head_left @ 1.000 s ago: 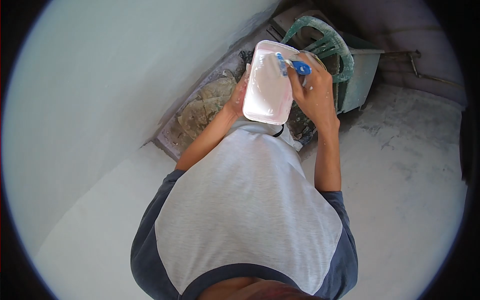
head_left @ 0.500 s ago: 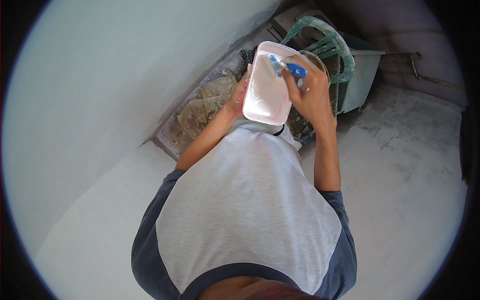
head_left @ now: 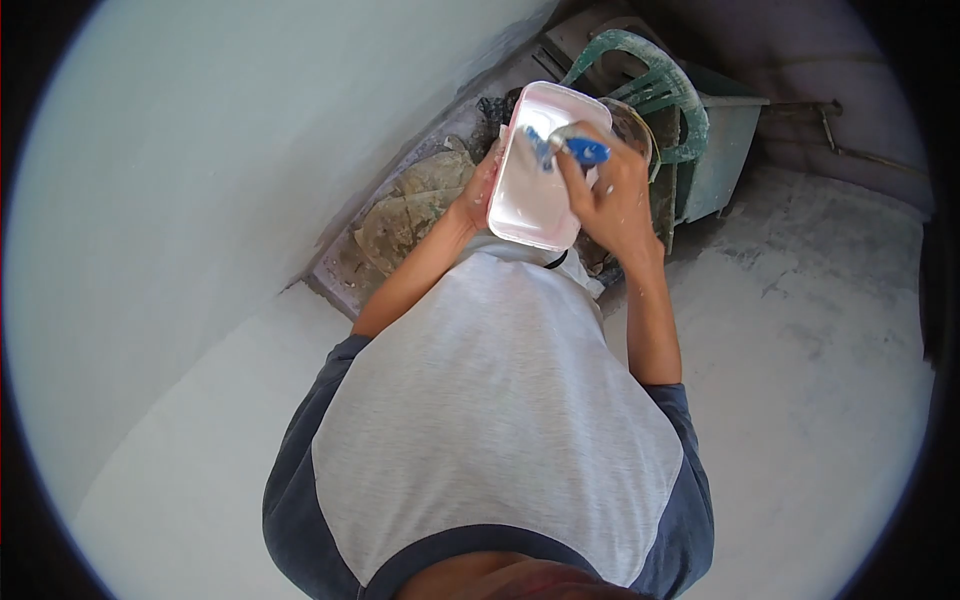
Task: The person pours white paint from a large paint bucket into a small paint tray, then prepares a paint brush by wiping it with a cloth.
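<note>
My left hand is wrapped round the left side of a shallow, rounded rectangular paint tub, pale pink and white. Glossy white paint covers its inside. In my right hand is a paintbrush with a blue handle, gripped between thumb and fingers over the tub's right side. The brush end points into the tub and is blurred, so its bristles cannot be made out. A blue streak shows in the paint beside it. White specks dot the right hand.
A paint-stained green plastic chair stands beyond the tub, with a grey box-like piece beside it. Crumpled, dirty sacking lies along the foot of the pale wall at left. Bare concrete floor stretches to the right.
My right hand has shifted slightly down with the paintbrush, and the blue handle sits a little lower and further left. The left hand and tub have barely moved.
</note>
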Available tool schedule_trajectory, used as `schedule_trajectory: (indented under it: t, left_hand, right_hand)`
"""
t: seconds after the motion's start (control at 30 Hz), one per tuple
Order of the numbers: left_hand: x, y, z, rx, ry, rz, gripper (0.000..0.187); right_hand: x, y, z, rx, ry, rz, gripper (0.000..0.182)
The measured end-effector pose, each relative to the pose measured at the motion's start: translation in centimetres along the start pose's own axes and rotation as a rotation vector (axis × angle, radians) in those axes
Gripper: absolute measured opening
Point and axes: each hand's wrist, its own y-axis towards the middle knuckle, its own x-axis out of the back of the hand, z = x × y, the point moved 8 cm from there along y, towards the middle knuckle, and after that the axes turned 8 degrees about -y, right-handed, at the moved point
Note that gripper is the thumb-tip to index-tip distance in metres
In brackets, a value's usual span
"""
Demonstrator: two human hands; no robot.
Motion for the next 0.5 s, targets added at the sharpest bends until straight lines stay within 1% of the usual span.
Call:
schedule_trajectory:
  t: [0.03,0.13,0.2,0.27,0.3,0.37,0.4,0.43,0.5]
  left_hand:
    - [0.0,0.1,0.0,0.005,-0.005,-0.019,0.071]
    - [-0.7,0.3,-0.4,-0.008,-0.013,-0.014,0.072]
    - [-0.6,0.3,-0.6,-0.006,0.016,-0.068,0.073]
    - [-0.7,0.2,-1.1,-0.03,0.03,-0.052,0.072]
    - [-0.8,0.2,-1.4,-0.054,0.044,-0.035,0.072]
    - [-0.6,0.6,-1.5,-0.062,0.014,-0.001,0.072]
    - [-0.8,0.7,-1.5,-0.067,-0.017,0.035,0.072]
    - [-0.7,0.7,-1.4,-0.066,-0.016,0.034,0.072]
    - [0.1,0.7,-0.8,-0.047,0.047,-0.07,0.071]
  right_hand:
    - [0.7,0.3,-0.4,0.012,-0.026,-0.075,0.014]
    - [2.3,0.9,-0.6,-0.011,-0.092,-0.132,0.016]
    - [2.5,0.3,-0.5,-0.031,-0.126,-0.13,0.015]
    - [1.9,-0.6,-0.2,-0.035,-0.156,-0.055,0.015]
    - [1.9,-1.1,0.3,-0.034,-0.154,-0.055,0.015]
    - [0.6,-2.0,0.5,-0.121,-0.041,0.056,0.013]
    - [0.3,-1.9,0.7,-0.121,-0.04,0.055,0.013]
    - [0.0,-1.9,1.0,-0.099,-0.01,0.054,0.013]
    - [-0.4,-1.8,0.8,-0.037,0.027,0.023,0.013]
